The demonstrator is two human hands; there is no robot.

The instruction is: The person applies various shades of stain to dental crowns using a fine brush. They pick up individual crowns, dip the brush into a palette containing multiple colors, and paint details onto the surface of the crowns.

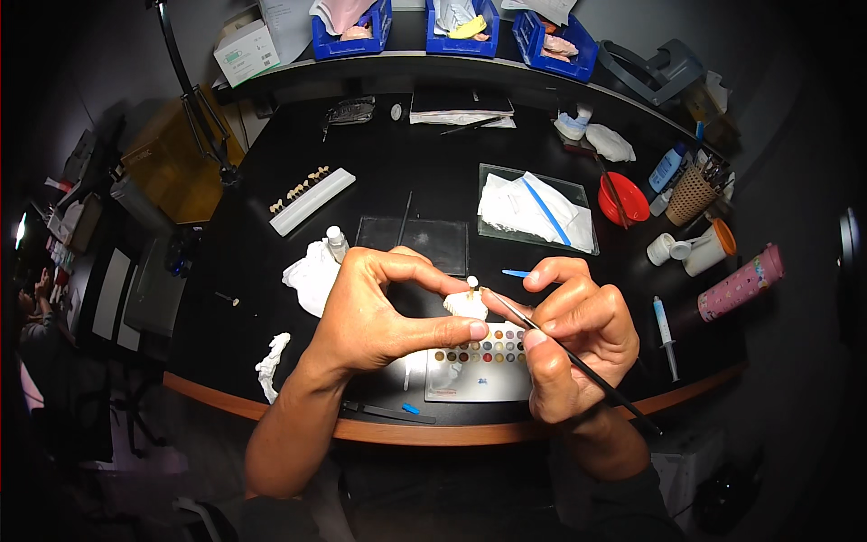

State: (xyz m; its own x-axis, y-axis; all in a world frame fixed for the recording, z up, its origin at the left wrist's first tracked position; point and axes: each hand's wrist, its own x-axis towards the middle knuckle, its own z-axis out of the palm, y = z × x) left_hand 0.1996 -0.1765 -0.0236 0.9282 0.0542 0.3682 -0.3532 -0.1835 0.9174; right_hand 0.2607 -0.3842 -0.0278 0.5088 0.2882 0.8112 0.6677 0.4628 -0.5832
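Observation:
My left hand [384,312] pinches a small white tooth-shaped piece [467,304] on a short peg between thumb and forefinger, just above the black desk [271,298]. My right hand [573,339] grips a thin black brush [578,361] like a pen, and its tip touches the piece from the right. Directly under both hands lies a white palette [483,361] with rows of small coloured dots.
A white strip with several small teeth [312,199] lies at the left, with a small bottle and crumpled tissue [316,271]. A glass slab with white paper [537,208], a red bowl [623,199], jars, a syringe [666,330] and a pink tube [741,283] stand right. Blue bins [461,27] line the shelf.

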